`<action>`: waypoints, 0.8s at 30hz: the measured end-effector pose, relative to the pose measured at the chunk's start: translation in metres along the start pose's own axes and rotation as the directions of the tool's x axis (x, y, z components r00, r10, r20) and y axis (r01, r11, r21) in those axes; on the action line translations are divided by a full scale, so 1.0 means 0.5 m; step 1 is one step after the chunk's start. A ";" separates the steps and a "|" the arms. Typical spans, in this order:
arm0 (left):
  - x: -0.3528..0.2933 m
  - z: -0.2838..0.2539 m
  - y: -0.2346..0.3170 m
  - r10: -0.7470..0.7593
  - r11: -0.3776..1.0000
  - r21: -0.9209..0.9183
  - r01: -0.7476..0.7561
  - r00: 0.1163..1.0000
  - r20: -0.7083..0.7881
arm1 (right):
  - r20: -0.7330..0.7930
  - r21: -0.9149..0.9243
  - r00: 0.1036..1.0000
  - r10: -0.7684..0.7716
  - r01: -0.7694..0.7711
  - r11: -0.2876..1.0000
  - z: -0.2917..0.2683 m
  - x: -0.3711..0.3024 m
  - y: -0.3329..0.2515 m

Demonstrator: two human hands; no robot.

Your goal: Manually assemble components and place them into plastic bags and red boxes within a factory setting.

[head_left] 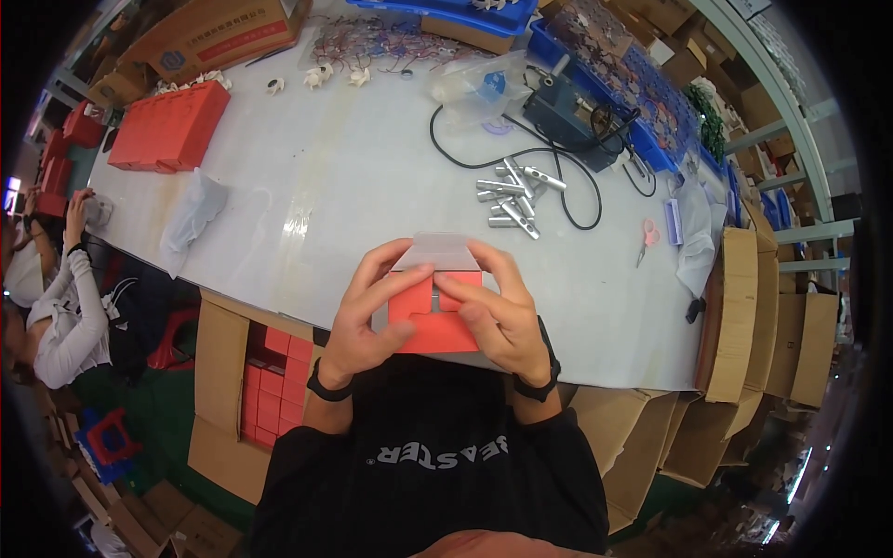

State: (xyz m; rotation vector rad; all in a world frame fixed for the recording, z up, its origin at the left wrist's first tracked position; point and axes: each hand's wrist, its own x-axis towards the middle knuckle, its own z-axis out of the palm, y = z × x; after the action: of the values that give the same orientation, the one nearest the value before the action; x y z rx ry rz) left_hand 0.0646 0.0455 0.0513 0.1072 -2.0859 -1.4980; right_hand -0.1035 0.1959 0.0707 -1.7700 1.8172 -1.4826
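Between my two hands is a small red box (pixel 435 333) at the near edge of the table, its pale top flap (pixel 441 249) standing up on the far side. My left hand (pixel 372 312) grips the box's left side, its fingers bent over the top. On the other side my right hand (pixel 498 312) holds the box too, fingertips pressing on the red inner flaps. A narrow gap between the flaps shows something greyish inside that I cannot make out. Beyond my hands lies a pile of silver metal tubes (pixel 512 195).
Red boxes (pixel 172 126) stand in a block at the far left, near a plastic bag (pixel 193 219). A dark machine (pixel 567 112) with a black cable sits at the back right, with pink scissors (pixel 647 240) nearer. Below left, a carton (pixel 221 358) holds red boxes. A co-worker (pixel 70 307) sits left.
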 end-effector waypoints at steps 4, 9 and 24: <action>0.005 0.049 0.031 -0.161 0.936 -0.339 0.096 0.973 -0.167 | -0.090 0.346 0.920 0.380 -0.329 0.878 0.018 -0.005 -0.029; 0.000 0.060 0.013 -0.265 0.831 -0.547 0.100 0.936 -0.232 | 0.051 0.272 0.992 0.114 -0.124 0.954 -0.015 0.008 -0.005; 0.003 0.058 -0.022 -0.100 0.884 -0.468 0.019 0.984 -0.148 | 0.102 -0.134 0.992 0.079 -0.066 0.989 -0.049 0.045 -0.074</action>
State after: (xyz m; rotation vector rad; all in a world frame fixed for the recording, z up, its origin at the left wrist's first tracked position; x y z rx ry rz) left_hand 0.0464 0.0654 0.0361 0.1109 -1.5535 -1.9148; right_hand -0.1038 0.1975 0.1203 -1.7833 1.9419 -1.2437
